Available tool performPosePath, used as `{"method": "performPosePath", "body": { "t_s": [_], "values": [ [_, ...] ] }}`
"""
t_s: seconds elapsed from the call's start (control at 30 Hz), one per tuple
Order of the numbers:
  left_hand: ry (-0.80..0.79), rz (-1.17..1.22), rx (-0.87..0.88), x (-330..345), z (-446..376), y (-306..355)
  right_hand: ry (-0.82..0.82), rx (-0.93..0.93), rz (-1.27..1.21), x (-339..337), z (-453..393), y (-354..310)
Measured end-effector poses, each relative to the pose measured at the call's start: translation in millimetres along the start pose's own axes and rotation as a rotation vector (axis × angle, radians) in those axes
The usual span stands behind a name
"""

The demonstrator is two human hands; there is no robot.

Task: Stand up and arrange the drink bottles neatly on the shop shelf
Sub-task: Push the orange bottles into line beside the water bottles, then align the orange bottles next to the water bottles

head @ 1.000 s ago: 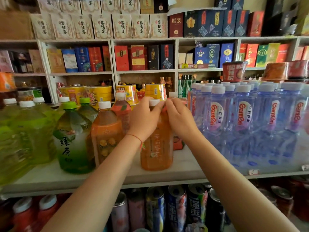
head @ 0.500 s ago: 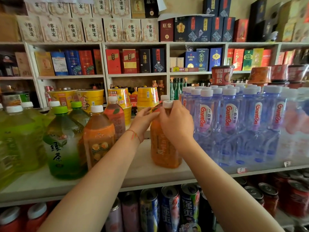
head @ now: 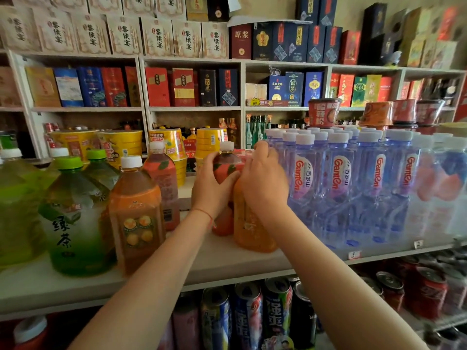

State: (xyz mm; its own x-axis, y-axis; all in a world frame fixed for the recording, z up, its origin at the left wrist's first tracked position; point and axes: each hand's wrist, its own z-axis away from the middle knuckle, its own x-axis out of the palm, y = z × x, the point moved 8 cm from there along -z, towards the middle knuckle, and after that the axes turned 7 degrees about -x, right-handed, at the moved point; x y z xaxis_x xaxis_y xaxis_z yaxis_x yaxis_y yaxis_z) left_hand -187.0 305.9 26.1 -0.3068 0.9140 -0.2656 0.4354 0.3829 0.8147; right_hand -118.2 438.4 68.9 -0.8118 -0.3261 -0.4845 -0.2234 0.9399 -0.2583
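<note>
An orange drink bottle [head: 254, 232] stands upright on the white shelf [head: 222, 265], close to the left side of the water bottles. My right hand [head: 264, 184] is closed over its top and shoulder, hiding the cap. Right behind it and slightly left stands a reddish tea bottle [head: 226, 161] with a white cap. My left hand [head: 214, 190] wraps around its upper body. The two hands touch each other.
At the left stand a green tea bottle [head: 73, 223], another orange bottle [head: 136, 218] and a reddish bottle [head: 161, 183]. A dense block of water bottles [head: 341, 185] fills the right. Yellow noodle cups [head: 121, 145] sit behind. Cans [head: 247, 317] line the shelf below.
The orange bottle has shifted right, up to the water bottles. My left hand has left it and taken the reddish bottle behind; my right hand now covers the orange bottle's top.
</note>
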Motion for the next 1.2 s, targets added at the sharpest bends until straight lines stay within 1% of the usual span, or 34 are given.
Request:
{"method": "performPosePath", "body": {
  "t_s": [0.1,0.23,0.3,0.4,0.53,0.6,0.67,0.7,0.73,0.77,0.8,0.83,0.87,0.9,0.93,1.03,1.1,1.13,1.2],
  "values": [
    [0.112,-0.19,0.009,-22.8,24.6,8.8,0.011,0.01,-0.022,2.6,-3.0,-0.8],
    [0.273,-0.472,0.077,-48.2,53.5,23.9,0.026,0.019,-0.14,17.3,-9.5,-0.5],
    [0.346,-0.534,0.097,-56.5,58.4,27.0,0.031,0.005,-0.17,30.5,-14.9,-2.8],
    [0.371,-0.621,0.141,-54.4,60.5,30.6,0.052,-0.019,-0.185,47.8,-24.6,-5.8],
    [0.337,-0.76,0.29,-43.8,66.9,36.3,0.014,-0.014,-0.192,64.1,-35.5,-4.4],
    [0.331,-0.802,0.417,-48.3,76.9,39.2,0.003,-0.005,-0.21,66.9,-35.9,-3.4],
    [0.404,-0.768,0.585,-66.9,94.3,46.2,0.069,-0.032,-0.264,57.7,-30.3,-6.6],
    [0.471,-0.735,0.636,-81.8,100.4,47.8,0.141,-0.054,-0.317,47.0,-23.6,-11.1],
    [0.535,-0.701,0.632,-98.0,103.4,48.2,0.207,-0.066,-0.391,35.4,-14.3,-15.4],
    [0.58,-0.658,0.567,-115.3,100.6,44.1,0.234,-0.076,-0.48,25.8,-3.6,-23.1],
    [0.598,-0.601,0.456,-131.8,94.1,39.0,0.2,-0.076,-0.569,23.1,7.6,-32.4],
    [0.577,-0.53,0.317,-145.0,86.7,33.6,0.11,-0.058,-0.649,26.1,18.7,-42.3],
    [0.523,-0.463,0.175,-153.3,78.9,27.0,-0.003,-0.013,-0.722,36.4,29.5,-48.7],
    [0.457,-0.419,0.062,-157.4,72.1,21.0,-0.114,0.045,-0.783,48.8,40.3,-52.7],
    [0.393,-0.393,-0.015,-159.7,64.7,16.5,-0.201,0.108,-0.827,60.6,49.8,-53.9],
    [0.197,-0.262,-0.151,-164.4,38.6,8.6,-0.374,0.269,-0.868,84.8,69.6,-47.8],
    [0.094,-0.159,-0.208,-164.7,28.1,4.9,-0.485,0.305,-0.801,90.4,75.0,-41.5],
    [0.072,-0.137,-0.21,-165.0,26.7,4.7,-0.556,0.295,-0.736,92.4,76.5,-38.8],
    [0.081,-0.116,-0.153,-168.4,33.0,9.5,-0.698,0.26,-0.583,94.0,80.1,-32.5]
  ]
}}
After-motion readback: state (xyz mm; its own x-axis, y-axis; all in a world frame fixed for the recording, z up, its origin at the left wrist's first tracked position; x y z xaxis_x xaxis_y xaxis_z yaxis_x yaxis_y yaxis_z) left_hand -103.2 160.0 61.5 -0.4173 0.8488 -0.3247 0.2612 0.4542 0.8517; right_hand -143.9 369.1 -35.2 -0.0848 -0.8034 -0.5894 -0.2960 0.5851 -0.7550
